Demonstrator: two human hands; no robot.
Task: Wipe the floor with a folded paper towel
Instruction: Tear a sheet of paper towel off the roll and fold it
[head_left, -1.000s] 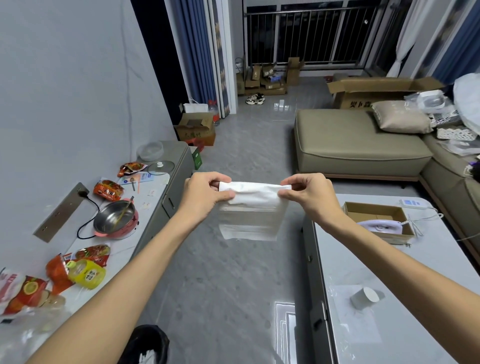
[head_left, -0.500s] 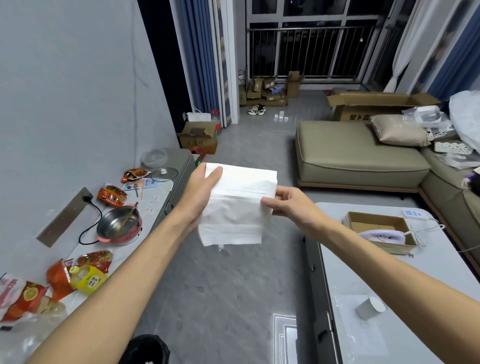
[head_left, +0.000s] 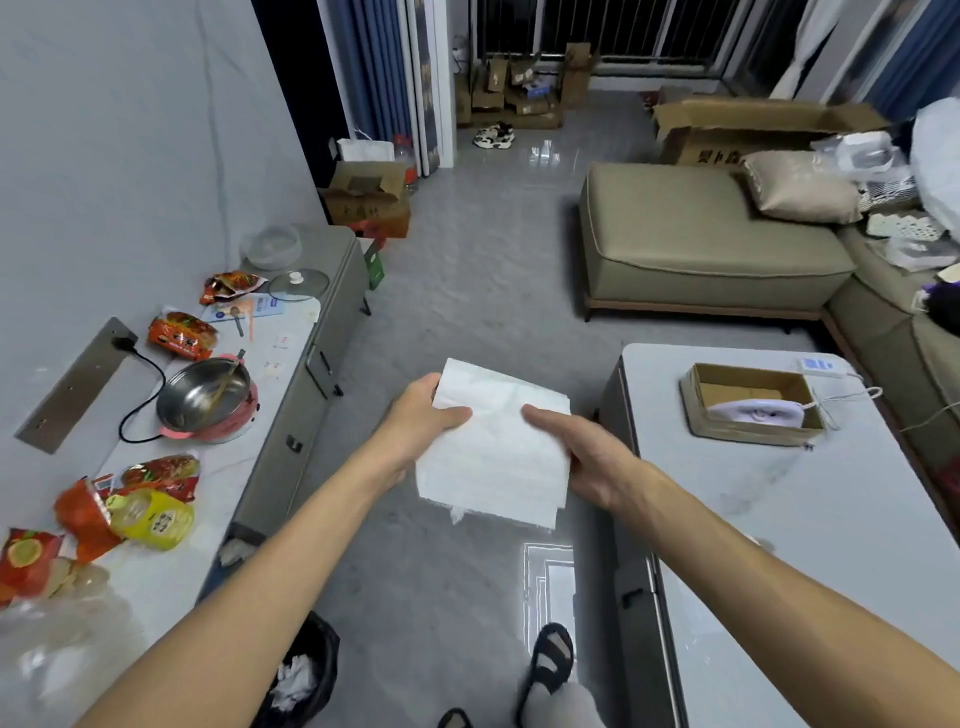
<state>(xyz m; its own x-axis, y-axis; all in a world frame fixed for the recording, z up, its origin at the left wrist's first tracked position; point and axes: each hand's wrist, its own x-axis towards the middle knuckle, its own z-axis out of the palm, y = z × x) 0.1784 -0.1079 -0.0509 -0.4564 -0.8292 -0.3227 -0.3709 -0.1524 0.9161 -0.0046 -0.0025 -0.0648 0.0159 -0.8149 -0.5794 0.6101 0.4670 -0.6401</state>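
Observation:
A white paper towel (head_left: 493, 457), folded into a flat rectangle, is held in the air at mid-frame above the grey tiled floor (head_left: 467, 291). My left hand (head_left: 418, 423) grips its left edge, thumb on top. My right hand (head_left: 582, 457) holds its right edge, thumb laid across the sheet. The towel tilts slightly, its lower edge frayed. Both forearms reach in from the bottom corners.
A low grey cabinet (head_left: 291, 415) along the left wall carries a pink electric pot (head_left: 208, 400) and snack packets. A white table (head_left: 779, 519) with a cardboard box stands right. A sofa (head_left: 701, 244) lies beyond. A black bin (head_left: 306, 670) and my sandalled foot (head_left: 550, 660) are below.
The towel went from stretched between both hands to folded over into a thicker rectangle. My hands and the view have dropped lower, toward the floor.

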